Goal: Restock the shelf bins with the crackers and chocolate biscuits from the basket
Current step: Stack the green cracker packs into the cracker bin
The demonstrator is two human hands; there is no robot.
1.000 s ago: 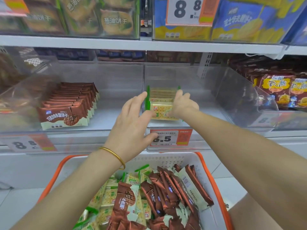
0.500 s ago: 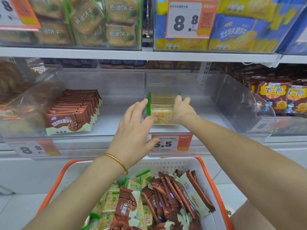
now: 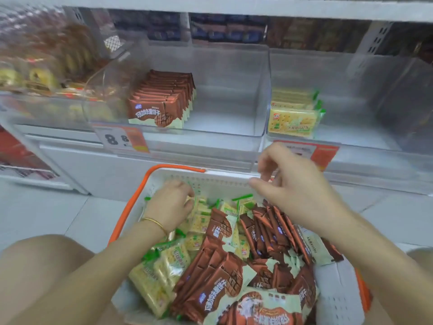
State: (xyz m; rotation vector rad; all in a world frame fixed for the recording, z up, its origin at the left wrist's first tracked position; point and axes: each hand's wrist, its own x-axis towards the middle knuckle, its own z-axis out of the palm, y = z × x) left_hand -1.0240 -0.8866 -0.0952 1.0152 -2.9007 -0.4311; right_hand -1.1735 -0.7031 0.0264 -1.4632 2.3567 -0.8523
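Observation:
A white basket (image 3: 218, 178) with orange handles sits below me, full of green-edged cracker packets (image 3: 164, 266) and brown chocolate biscuit packets (image 3: 218, 277). My left hand (image 3: 168, 204) is down in the basket's far left corner, its fingers and thumb curled onto a cracker packet (image 3: 199, 207). Over the basket's far rim my right hand (image 3: 297, 191) hovers with loosely curled fingers and holds nothing. On the shelf, a clear bin (image 3: 234, 95) holds a row of chocolate biscuits (image 3: 164, 99). The bin to its right (image 3: 365, 118) holds a short stack of crackers (image 3: 293, 113).
Price tags (image 3: 121, 138) hang on the shelf's front edge. Another bin with round biscuits (image 3: 39, 76) stands at the left. More packets line the shelf's back. White floor tiles (image 3: 58, 214) lie on both sides of the basket.
Both hands have left the crackers in the right bin and dropped to the basket. The view has tilted down; the left hand now reaches among the cracker packets.

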